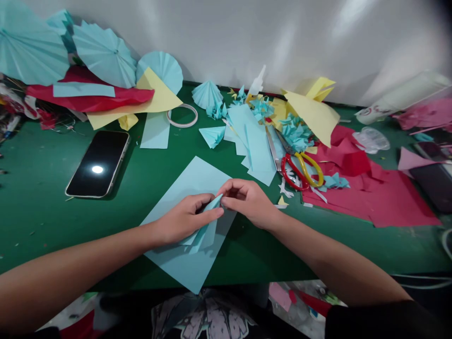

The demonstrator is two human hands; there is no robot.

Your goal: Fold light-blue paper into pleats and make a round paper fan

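Note:
A folded piece of light blue paper [206, 234] is held above a flat light blue sheet [190, 278] on the green table. My left hand [187, 216] grips its left side, with the thumb across the front and part of the folds hidden behind the fingers. At the paper's pointed upper tip, my right hand [247, 200] pinches with thumb and forefinger. The folds fan out toward the lower end. Beyond my hands lie cut light blue strips [259, 141] and a small folded blue fan [212, 136].
Scissors [303, 172] with red and yellow handles lie to the right, by red paper [399, 197]. A phone [99, 164] lies at left. Behind are a tape roll [182, 124], a glue bottle [257, 81] and pleated blue paper discs [104, 54] against the wall.

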